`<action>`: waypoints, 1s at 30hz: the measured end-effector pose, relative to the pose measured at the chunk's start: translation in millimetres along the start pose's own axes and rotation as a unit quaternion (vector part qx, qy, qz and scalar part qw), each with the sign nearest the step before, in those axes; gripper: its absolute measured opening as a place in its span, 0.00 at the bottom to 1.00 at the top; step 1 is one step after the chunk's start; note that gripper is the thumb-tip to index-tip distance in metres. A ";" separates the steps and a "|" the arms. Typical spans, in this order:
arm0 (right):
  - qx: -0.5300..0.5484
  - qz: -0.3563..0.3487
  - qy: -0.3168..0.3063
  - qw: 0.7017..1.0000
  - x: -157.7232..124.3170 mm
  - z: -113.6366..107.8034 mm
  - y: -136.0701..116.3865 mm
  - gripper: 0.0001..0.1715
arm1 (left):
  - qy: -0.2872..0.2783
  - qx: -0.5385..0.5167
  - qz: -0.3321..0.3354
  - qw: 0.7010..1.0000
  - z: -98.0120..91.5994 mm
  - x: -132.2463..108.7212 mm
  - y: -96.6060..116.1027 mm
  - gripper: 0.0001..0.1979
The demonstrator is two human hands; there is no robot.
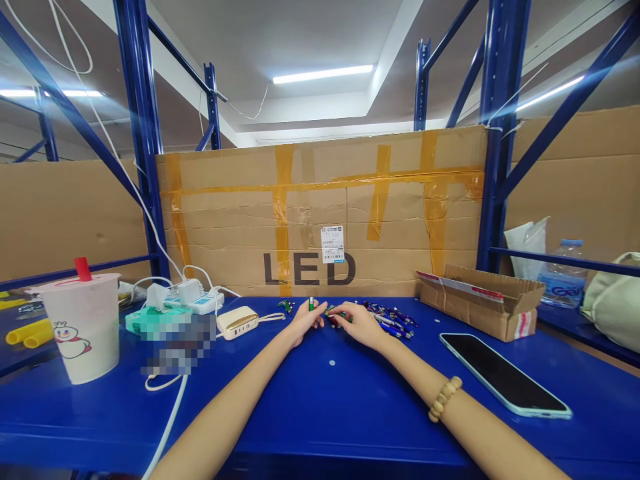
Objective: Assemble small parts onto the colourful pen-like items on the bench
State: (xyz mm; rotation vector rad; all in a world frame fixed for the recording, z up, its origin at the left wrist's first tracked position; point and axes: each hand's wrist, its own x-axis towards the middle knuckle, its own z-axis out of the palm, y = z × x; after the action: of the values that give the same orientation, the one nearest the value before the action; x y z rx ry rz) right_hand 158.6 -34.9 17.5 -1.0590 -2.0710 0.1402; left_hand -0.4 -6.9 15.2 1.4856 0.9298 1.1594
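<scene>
My left hand (304,323) is closed around a short green piece (311,304) that looks like part of a pen and stands up past the fingers. Close beside it on the right, my right hand (361,324) has its fingers bent down over small green parts (329,311); what sits between its fingertips is too small to make out. Blue pens (397,323) with silvery ends lie in a loose pile just right of my right hand. A few small green pieces (286,306) rest on the blue shelf (320,407) left of my left hand.
A phone (505,373) and an open cardboard box (480,300) are at right. On the left stand a lidded cup (83,330), a white power bank (238,323), a tissue pack (157,320) and a power strip (200,301) with cables. A cardboard panel (230,227) closes the back.
</scene>
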 end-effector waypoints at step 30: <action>-0.037 0.001 -0.018 0.999 -1.4 -2.7 -3.0 0.10 | -0.051 0.105 0.017 0.993 3.3 -1.2 -0.6 0.16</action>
State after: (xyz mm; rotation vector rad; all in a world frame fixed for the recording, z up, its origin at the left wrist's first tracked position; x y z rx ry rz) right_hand 159.1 -38.5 19.7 -1.1095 -2.1209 0.0849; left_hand 2.5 -8.7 14.2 1.7194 0.9835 1.0246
